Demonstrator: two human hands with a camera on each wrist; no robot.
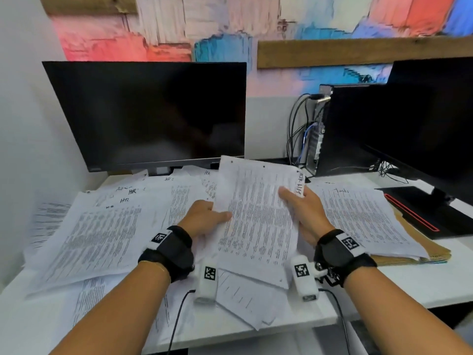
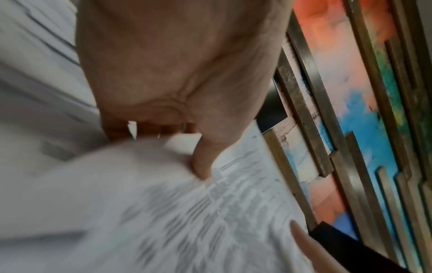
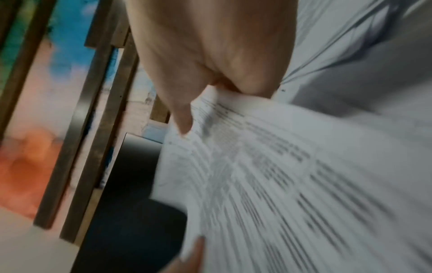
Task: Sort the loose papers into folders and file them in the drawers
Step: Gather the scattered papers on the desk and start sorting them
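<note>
Both hands hold one printed sheet point(image 1: 256, 213) raised and tilted above the middle of the surface point(image 1: 399, 285), its top edge toward the monitor point(image 1: 146, 114); the left hand point(image 1: 204, 216) pinches the sheet's left edge, thumb on the printed face, fingers curled behind; the right hand point(image 1: 304, 213) grips the right edge, thumb on the face, fingers behind, where a curled paper margin with handwriting stands beside them; both wrist views are blurred but show each thumb pressed onto the page; loose papers point(image 1: 102, 226) lie spread and overlapping across the left half of the surface, several marked "HR" near the back edge; more papers point(image 1: 245, 303) overhang the front edge under the held sheet; toward the right edge a paper stack point(image 1: 363, 216) rests on tan folders point(image 1: 419, 254); a computer tower point(image 1: 358, 129) stands at the back right.
</note>
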